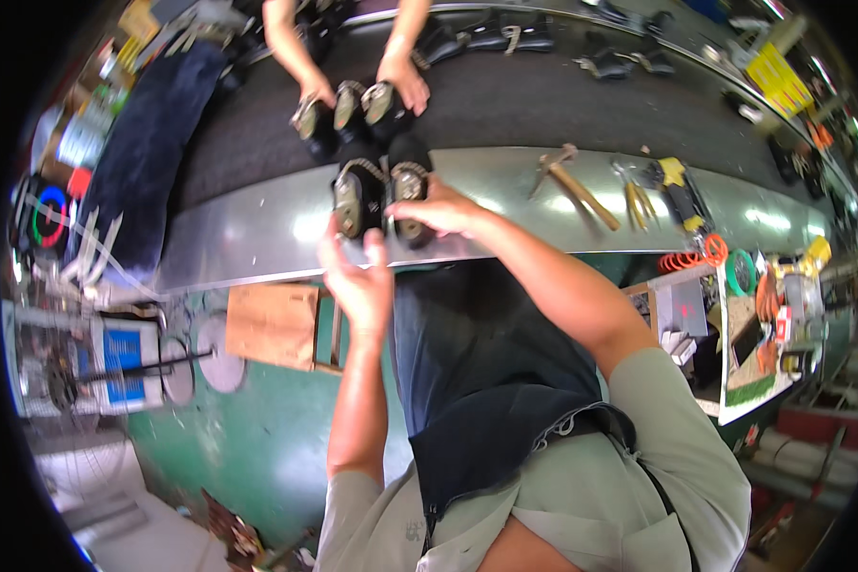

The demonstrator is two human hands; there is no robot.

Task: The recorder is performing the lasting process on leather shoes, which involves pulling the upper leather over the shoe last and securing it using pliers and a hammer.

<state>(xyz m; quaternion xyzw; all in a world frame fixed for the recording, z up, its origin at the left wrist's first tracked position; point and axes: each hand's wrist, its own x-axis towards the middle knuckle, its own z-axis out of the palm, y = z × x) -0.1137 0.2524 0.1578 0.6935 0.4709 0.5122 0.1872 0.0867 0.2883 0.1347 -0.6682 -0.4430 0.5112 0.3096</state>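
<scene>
Two black shoes lie side by side at the near metal edge of the bench, toes pointing away from me. My left hand (357, 281) has its fingers and thumb on either side of the heel of the left black shoe (360, 195). Fingers of my right hand (440, 210) are closed over the opening of the right black shoe (410, 157). Just beyond, several more black shoes (349, 112) with laces or chains on top stand together, between a co-worker's two hands (405, 84) reaching from the far side.
A hammer (577, 191), pliers (639, 198) and a yellow-and-black tool (679, 191) lie right on the metal edge (505, 205). More black shoes (529, 36) stand along the dark belt (543, 114). Dark cloth (153, 153) hangs at the left; a wooden stool (272, 324) is below.
</scene>
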